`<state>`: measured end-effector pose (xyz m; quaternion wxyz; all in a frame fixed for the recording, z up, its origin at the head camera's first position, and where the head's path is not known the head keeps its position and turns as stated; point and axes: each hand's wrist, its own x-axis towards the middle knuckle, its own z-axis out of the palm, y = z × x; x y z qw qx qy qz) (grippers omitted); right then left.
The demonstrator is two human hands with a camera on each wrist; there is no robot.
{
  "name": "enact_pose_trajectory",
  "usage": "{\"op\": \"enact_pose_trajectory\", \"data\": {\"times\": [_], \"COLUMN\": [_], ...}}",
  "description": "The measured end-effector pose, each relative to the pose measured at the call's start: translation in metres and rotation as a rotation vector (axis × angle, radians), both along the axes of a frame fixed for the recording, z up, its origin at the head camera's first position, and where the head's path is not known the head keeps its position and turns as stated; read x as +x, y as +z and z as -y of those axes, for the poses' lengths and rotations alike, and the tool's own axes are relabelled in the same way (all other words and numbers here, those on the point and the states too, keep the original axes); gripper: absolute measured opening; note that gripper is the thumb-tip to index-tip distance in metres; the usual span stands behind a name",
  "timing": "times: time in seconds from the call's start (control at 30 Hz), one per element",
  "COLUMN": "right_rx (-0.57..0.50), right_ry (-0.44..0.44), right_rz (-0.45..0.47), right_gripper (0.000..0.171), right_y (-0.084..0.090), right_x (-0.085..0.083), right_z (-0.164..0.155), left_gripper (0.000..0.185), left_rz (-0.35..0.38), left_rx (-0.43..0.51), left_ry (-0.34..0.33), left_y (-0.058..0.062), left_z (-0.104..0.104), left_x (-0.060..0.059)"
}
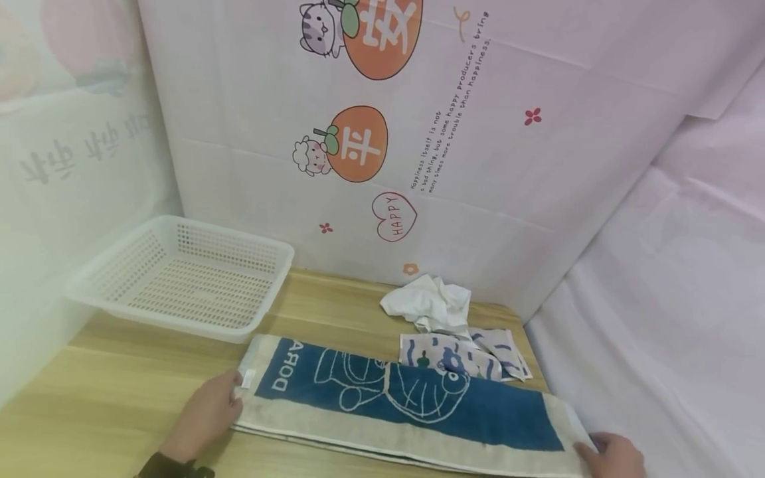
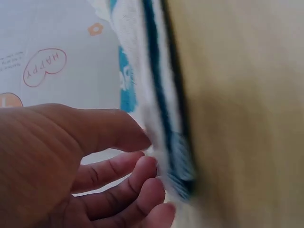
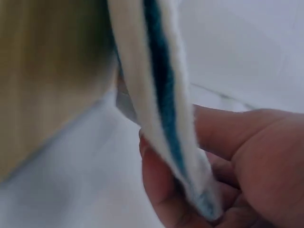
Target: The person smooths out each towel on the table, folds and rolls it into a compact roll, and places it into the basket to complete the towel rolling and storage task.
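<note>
1. The right hand (image 1: 618, 457), lowest in the head view, pinches the towel's right end; in the right wrist view the thumb lies on one side of the layered edge and fingers curl round the other.
2. The left hand (image 1: 206, 411) holds the opposite end near a small white label (image 1: 247, 379). Its thumb and fingertips meet at the edge in the left wrist view, a narrow grip rather than a fist. A dark band (image 1: 173, 467) circles the wrist.
3. The folded towel (image 1: 412, 405), blue with cream borders, lies between the hands, leftward from the right hand and rightward from the left. Its long axis runs from one to the other, slanting so that the right end sits nearer the wearer. Each hand has its own end; neither is closer to the towel. Whether its underside touches the table (image 1: 113, 385) I cannot tell.
4. Just beyond the towel's right half, and partly hidden by it, is patterned cloth (image 1: 433, 346); one piece or two is unclear.
5. Behind that lies a crumpled white cloth (image 1: 430, 304).
6. Beyond the left hand stands a white basket (image 1: 179, 324), before the printed wall sheet (image 1: 251, 113).
</note>
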<state>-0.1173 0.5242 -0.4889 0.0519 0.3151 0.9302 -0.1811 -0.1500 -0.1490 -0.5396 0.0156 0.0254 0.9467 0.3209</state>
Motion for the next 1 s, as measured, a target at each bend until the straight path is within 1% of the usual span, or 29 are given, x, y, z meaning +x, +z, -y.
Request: {"op": "enact_pose_trajectory", "data": {"times": [0.1,0.17,0.27,0.33,0.4,0.47,0.5,0.6,0.67,0.73,0.77,0.83,0.9,0.93,1.0], "right_rx": [0.016,0.054,0.097,0.119,0.138,0.154,0.159,0.152,0.13,0.074,0.026,-0.078,-0.178,-0.217,-0.28], "right_ry": [0.083,0.143,0.204,0.247,0.32,0.424,0.481,0.644,0.736,0.813,0.848,0.904,0.957,0.975,1.019], "right_rz": [-0.13,-0.235,-0.379,-0.518,-0.626,-0.739,-0.792,-0.894,-0.941,-0.94,-0.935,-0.871,-0.764,-0.696,-0.528], "right_gripper": [0.047,0.041,0.034,0.028,0.024,0.02,0.018,0.019,0.022,0.024,0.024,0.023,0.023,0.023,0.025], "right_y": [0.021,0.032,0.046,0.05,0.053,0.052,0.051,0.045,0.041,0.035,0.031,0.021,0.009,0.002,-0.011], "right_x": [-0.001,-0.004,-0.011,-0.017,-0.024,-0.031,-0.034,-0.044,-0.049,-0.05,-0.05,-0.048,-0.046,-0.046,-0.046], "right_z": [0.01,0.022,0.048,0.069,0.091,0.114,0.126,0.165,0.193,0.221,0.235,0.262,0.284,0.294,0.306], "left_gripper": [0.036,0.036,0.032,0.029,0.026,0.022,0.02,0.014,0.013,0.017,0.021,0.03,0.035,0.036,0.035], "left_rz": [-0.098,-0.176,-0.291,-0.368,-0.417,-0.42,-0.404,-0.313,-0.24,-0.165,-0.138,-0.078,-0.04,-0.026,-0.018], "left_rx": [-0.044,-0.056,-0.035,-0.009,0.015,0.028,0.035,0.058,0.095,0.146,0.167,0.219,0.245,0.25,0.242], "left_ry": [0.005,0.005,-0.013,-0.043,-0.078,-0.106,-0.12,-0.167,-0.21,-0.254,-0.275,-0.322,-0.358,-0.373,-0.401], "left_y": [0.005,0.011,0.019,0.023,0.025,0.026,0.026,0.027,0.027,0.027,0.027,0.025,0.023,0.021,0.015], "left_z": [-0.006,-0.013,-0.027,-0.038,-0.05,-0.062,-0.069,-0.089,-0.102,-0.115,-0.122,-0.133,-0.143,-0.147,-0.154], "left_x": [-0.001,-0.002,-0.006,-0.009,-0.012,-0.015,-0.016,-0.017,-0.018,-0.017,-0.018,-0.018,-0.02,-0.021,-0.023]}}
